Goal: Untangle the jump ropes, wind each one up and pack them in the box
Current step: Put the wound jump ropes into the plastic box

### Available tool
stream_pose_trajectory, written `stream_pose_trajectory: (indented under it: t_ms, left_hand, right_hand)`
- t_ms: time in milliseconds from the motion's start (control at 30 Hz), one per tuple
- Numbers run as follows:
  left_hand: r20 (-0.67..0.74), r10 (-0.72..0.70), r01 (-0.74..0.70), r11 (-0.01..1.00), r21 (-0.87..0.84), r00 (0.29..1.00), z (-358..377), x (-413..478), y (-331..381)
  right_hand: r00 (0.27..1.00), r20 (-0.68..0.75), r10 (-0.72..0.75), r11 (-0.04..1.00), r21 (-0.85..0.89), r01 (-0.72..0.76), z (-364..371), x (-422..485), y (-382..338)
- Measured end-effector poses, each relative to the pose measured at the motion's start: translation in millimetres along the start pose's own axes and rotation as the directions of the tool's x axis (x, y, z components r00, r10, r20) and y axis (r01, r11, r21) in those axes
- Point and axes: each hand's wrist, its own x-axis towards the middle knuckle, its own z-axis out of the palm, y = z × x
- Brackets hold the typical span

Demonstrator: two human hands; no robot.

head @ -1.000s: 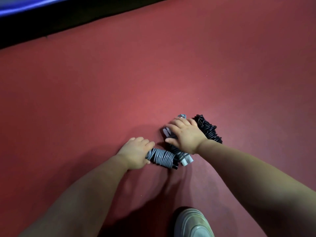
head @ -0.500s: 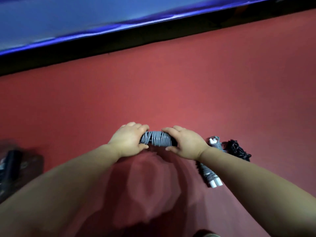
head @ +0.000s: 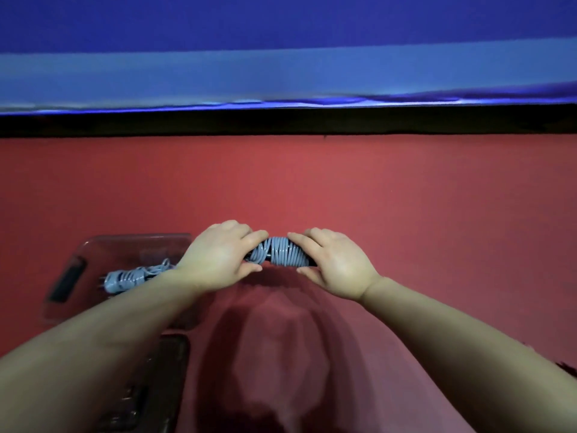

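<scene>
Two hands share one load above the red floor: left hand and right hand, each grip pinching an end of the wound grey jump rope. Clear box sits left, another wound rope inside. Keep coils squeezed, lower flat beside it. No writing legible.

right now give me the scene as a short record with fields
held: wound grey rope, gripped at both ends
left hand: closed on the rope's left end
right hand: closed on the right end
box: clear box on the floor, left of the hands
in box: another wound grey rope
floor: red mat
background: blue surface past a black strip
</scene>
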Motion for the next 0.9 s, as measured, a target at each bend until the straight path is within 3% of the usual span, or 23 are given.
stream_pose_trajectory:
  t_ms: [267, 600, 900]
  left_hand:
    - [0.039, -0.133, 0.134, 0.990, -0.051, 0.990, 18, -94, -129]
    - [0.237, -0.282, 0.340, 0.904, -0.259, 0.930, 85, -144, -215]
    - [0.406, -0.281, 0.352, 0.930, -0.108, 0.869, 114, -153, -237]
  right_hand:
    - [0.994, -0.017, -0.109, 0.989, 0.100, 0.110, 61, 115, -106]
    - [0.967, 0.243, -0.080, 0.995, 0.074, 0.064, 135, 191, -168]
    - [0.897, 0.441, -0.030, 0.997, -0.053, 0.059, 157, 218, -202]
